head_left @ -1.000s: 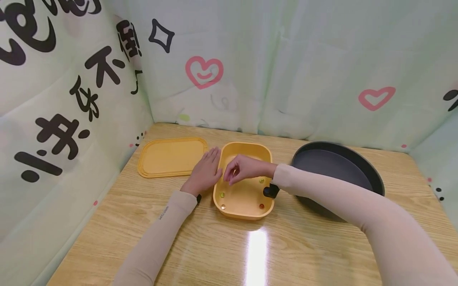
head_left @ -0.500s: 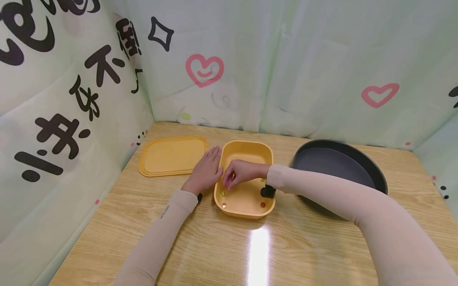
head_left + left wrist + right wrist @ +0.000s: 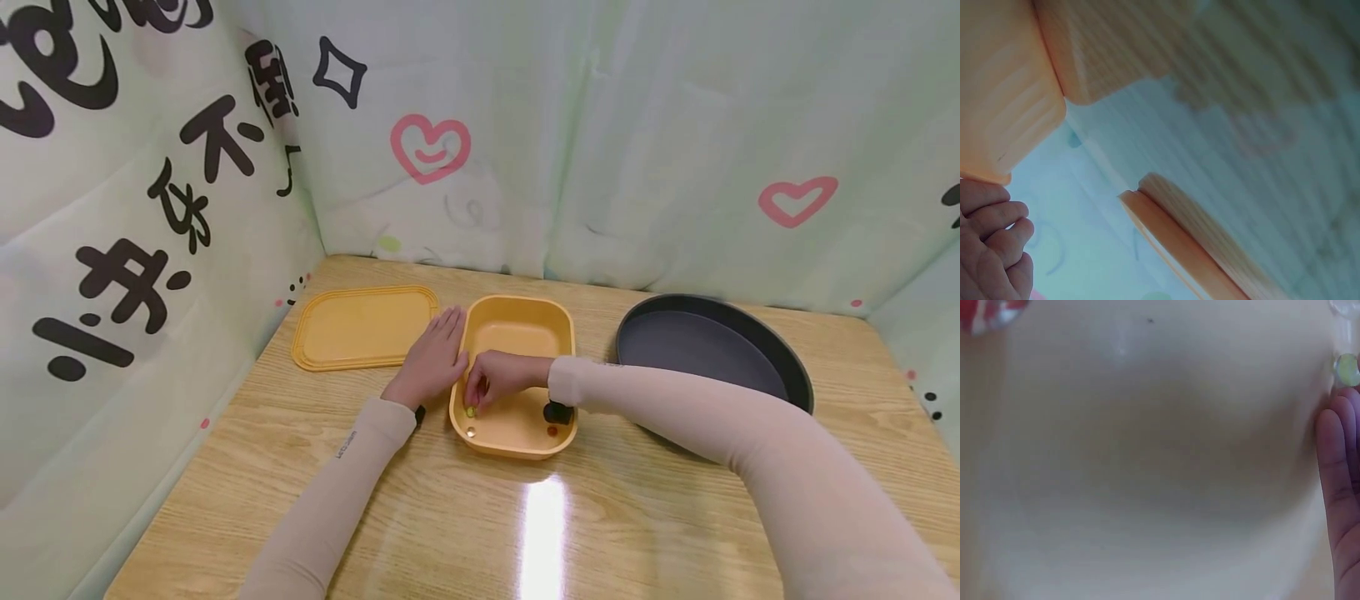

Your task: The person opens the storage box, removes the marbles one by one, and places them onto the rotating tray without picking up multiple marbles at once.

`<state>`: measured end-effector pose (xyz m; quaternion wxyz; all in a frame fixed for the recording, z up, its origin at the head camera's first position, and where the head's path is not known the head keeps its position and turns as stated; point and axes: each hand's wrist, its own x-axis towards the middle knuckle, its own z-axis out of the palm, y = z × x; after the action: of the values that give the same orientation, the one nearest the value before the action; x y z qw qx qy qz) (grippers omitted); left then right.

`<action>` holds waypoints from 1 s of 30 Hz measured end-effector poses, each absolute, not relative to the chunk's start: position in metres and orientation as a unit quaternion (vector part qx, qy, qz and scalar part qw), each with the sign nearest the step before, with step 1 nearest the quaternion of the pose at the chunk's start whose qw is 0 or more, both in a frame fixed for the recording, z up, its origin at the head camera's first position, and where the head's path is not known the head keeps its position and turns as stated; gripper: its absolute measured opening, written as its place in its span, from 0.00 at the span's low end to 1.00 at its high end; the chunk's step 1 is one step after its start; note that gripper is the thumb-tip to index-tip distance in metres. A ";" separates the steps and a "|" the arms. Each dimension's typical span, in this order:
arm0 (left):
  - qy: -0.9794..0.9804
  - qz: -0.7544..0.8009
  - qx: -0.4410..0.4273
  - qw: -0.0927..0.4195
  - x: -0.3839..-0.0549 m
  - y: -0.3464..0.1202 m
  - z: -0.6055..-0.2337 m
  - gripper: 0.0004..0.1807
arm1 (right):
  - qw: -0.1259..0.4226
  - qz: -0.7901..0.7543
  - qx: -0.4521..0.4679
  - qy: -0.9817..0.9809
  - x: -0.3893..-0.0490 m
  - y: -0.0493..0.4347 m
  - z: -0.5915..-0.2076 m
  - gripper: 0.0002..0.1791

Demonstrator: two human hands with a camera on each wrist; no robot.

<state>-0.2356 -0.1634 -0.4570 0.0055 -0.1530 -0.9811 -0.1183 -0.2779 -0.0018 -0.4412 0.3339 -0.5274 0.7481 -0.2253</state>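
A yellow-orange plastic box (image 3: 512,442) stands open on the table. Inside it, my right hand (image 3: 504,373) reaches down at the left wall, fingertips and thumb pinching a small yellow-green marble (image 3: 470,412). The right wrist view shows the same yellow-green marble (image 3: 1347,369) right at the fingertips. A clear marble (image 3: 471,432) lies in the front left corner, a red marble (image 3: 552,431) in the front right. My left hand (image 3: 433,358) rests with straight fingers against the box's outer left side; the left wrist view shows its fingers (image 3: 997,219) by the box wall.
Left of the box lies a flat yellow-orange lid (image 3: 367,329), close to my left hand. A large round black pan (image 3: 701,346) stands at the right, partly behind my right forearm. A printed curtain (image 3: 570,167) borders the table (image 3: 450,525) at the back and left.
My right hand has moved down and toward the front of the box, from above the floor to the yellow-green marble. My left hand has stayed in place.
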 end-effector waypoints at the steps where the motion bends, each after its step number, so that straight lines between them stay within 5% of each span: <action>1: -0.981 -0.118 -0.153 0.006 -0.236 -0.163 -0.457 0.34 | 0.337 -0.223 -0.529 0.746 -0.276 -0.002 -0.441 0.07; 30: -0.981 -0.114 -0.158 0.010 -0.233 -0.162 -0.455 0.34 | 0.310 -0.204 -0.562 0.739 -0.276 0.003 -0.424 0.06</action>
<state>-0.2334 -0.1622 -0.4547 0.0100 -0.1576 -0.9808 -0.1143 -0.2757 0.0028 -0.4239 0.3105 -0.5616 0.7392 -0.2044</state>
